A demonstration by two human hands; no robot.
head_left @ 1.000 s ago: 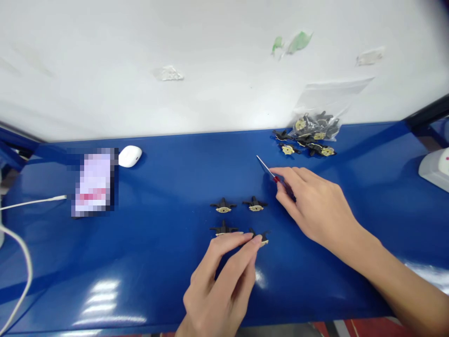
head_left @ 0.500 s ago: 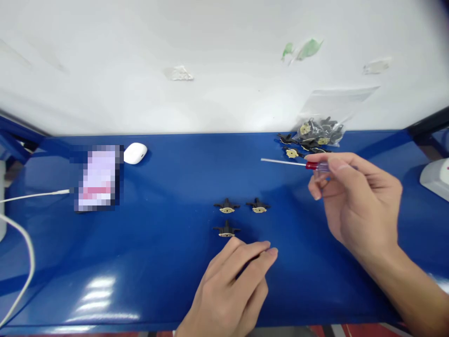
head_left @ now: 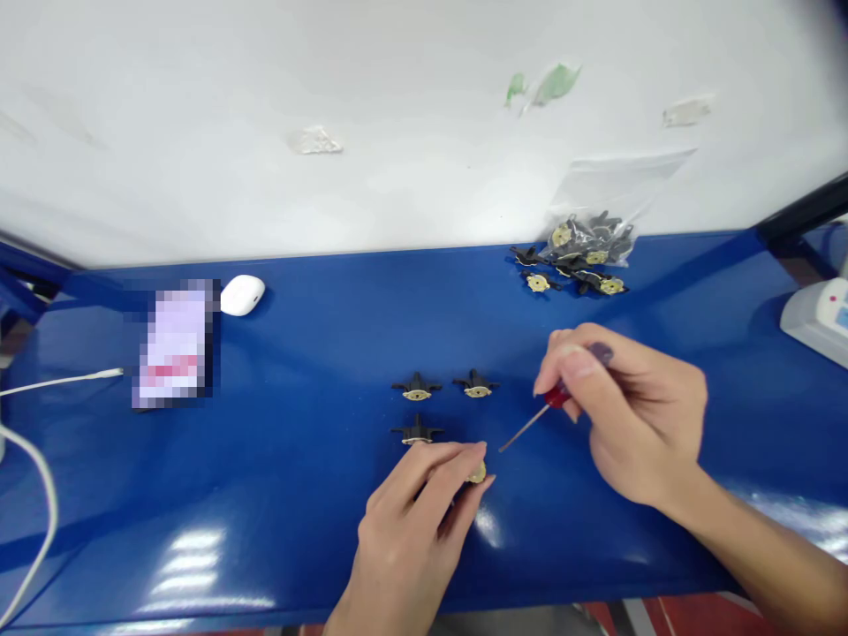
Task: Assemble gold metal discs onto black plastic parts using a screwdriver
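My left hand [head_left: 417, 521] pinches a small part with a brass-coloured disc [head_left: 477, 473] near the table's front; most of the part is hidden by my fingers. In my right hand [head_left: 629, 406] is a screwdriver [head_left: 555, 395] with a red and clear purplish handle. Its thin shaft slants down to the left, the tip a short way right of the disc and apart from it. Three black pronged parts with brass-coloured discs stand beyond my left hand: one at the left [head_left: 417, 388], one at the right [head_left: 476, 385] and one nearer [head_left: 417, 430], partly behind my fingers.
A clear plastic bag [head_left: 593, 238] of similar parts leans on the white wall, with several loose parts [head_left: 538, 282] before it. On the blue table [head_left: 318, 353] lie a blurred-out phone [head_left: 173, 344], a white earbud case [head_left: 242, 295] and a white cable [head_left: 46, 495]. A white device [head_left: 818, 322] stands at right.
My right hand has brought the screwdriver down and left, its tip now pointing down-left near my left hand. My left hand has turned, bringing the brass-coloured disc into sight. The view has shifted slightly.
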